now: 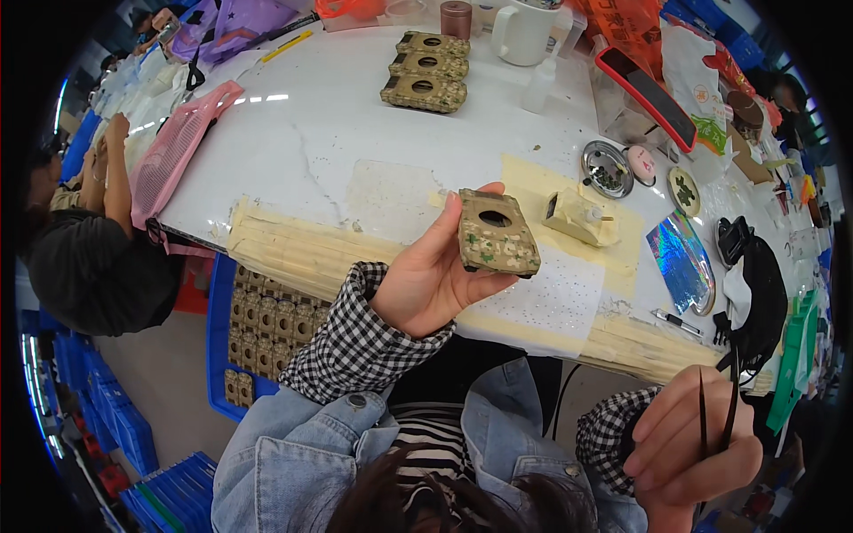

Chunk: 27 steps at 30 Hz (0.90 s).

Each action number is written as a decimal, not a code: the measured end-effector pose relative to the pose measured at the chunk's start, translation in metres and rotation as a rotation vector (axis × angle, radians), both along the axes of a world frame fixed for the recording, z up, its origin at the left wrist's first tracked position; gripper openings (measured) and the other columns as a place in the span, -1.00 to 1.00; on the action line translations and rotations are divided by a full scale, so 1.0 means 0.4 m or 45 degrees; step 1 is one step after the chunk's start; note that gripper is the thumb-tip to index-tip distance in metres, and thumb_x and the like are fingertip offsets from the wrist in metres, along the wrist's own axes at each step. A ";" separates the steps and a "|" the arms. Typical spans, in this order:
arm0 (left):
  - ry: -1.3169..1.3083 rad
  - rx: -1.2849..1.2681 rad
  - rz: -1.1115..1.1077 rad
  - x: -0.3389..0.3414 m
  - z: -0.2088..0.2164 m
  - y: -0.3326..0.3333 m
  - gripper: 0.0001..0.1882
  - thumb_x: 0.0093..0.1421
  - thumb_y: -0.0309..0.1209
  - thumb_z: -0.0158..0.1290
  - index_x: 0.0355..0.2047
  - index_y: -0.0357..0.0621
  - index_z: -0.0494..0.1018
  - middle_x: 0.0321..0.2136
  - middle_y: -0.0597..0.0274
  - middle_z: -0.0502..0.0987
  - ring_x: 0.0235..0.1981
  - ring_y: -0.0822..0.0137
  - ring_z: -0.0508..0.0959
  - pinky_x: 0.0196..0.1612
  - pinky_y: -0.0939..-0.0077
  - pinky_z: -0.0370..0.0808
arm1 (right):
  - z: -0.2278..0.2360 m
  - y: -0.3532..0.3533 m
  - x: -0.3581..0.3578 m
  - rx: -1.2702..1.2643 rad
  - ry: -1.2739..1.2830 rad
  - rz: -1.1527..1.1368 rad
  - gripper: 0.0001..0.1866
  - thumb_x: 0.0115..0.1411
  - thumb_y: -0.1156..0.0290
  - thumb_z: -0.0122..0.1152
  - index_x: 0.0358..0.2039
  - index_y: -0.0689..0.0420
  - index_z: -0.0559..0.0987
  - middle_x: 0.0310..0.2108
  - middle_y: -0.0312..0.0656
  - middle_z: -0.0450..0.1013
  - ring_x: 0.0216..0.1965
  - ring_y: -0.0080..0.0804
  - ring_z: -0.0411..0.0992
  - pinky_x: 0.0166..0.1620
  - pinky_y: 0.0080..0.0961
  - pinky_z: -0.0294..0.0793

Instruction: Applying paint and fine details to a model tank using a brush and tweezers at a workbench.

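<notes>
My left hand (426, 266) is closed around a camouflage-patterned toy tank hull (499, 233), tan with green and brown patches and a round hole in its top. It is held above the front edge of the white table (293, 160). At the lower right, my right hand (693, 435) grips a pair of black tweezers (730, 400), tips up and slightly apart, away from the hull. Three similar tank hulls (425, 71) stand in a row at the far side of the table.
Right of the hull lie a taped block (579, 216), a round metal dish (608, 169) with small green bits, and a shiny holographic sheet (680, 258). A red-cased phone (644, 96) leans farther back. A blue crate (216, 342) of hulls sits below left. Another person (98, 249) works at left.
</notes>
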<state>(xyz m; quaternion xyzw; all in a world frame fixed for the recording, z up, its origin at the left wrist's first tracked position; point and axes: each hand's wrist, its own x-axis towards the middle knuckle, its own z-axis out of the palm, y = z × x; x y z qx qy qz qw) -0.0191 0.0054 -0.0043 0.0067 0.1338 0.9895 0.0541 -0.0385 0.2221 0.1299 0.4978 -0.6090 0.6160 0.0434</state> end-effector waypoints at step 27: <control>0.040 0.007 -0.041 0.005 -0.006 -0.002 -0.42 0.35 0.01 -0.53 0.23 -0.08 0.00 0.04 0.02 0.33 0.01 0.03 0.43 0.03 0.40 0.48 | -0.130 -0.127 -0.147 0.118 -0.170 -0.066 -0.79 0.17 0.42 0.14 -0.25 0.28 0.58 -0.36 -0.14 0.47 -0.29 -0.43 0.35 -0.14 -0.55 0.30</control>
